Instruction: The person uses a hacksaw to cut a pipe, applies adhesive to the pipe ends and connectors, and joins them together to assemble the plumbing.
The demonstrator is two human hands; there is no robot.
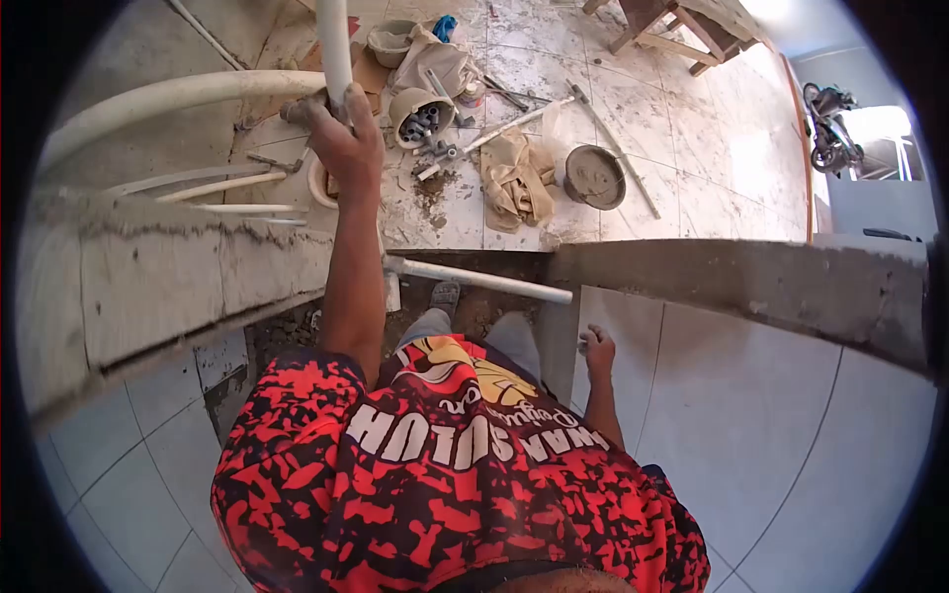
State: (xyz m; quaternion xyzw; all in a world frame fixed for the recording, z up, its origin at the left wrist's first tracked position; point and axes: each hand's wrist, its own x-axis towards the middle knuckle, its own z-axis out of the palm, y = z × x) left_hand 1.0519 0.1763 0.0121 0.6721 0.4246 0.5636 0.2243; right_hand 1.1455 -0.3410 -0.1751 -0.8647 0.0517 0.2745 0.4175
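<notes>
My left hand (346, 143) is closed round the lower part of an upright white pipe (334, 44) at the upper left. A thick curved white pipe (198, 94) meets it beside my fingers. My right hand (596, 348) hangs low at the right, empty, its fingers loosely bent and partly apart. Near it, but not touching, is the free end of another white pipe (484, 279), which lies slanting across the gap above my feet.
Concrete ledges (692, 282) run left and right of me. On the tiled floor ahead are a bucket of grey mix (595, 178), a crumpled sack (518, 183), a container of grey fittings (422, 117) and loose pipes. A wooden trestle (682, 30) and a motorcycle (833, 128) stand farther off.
</notes>
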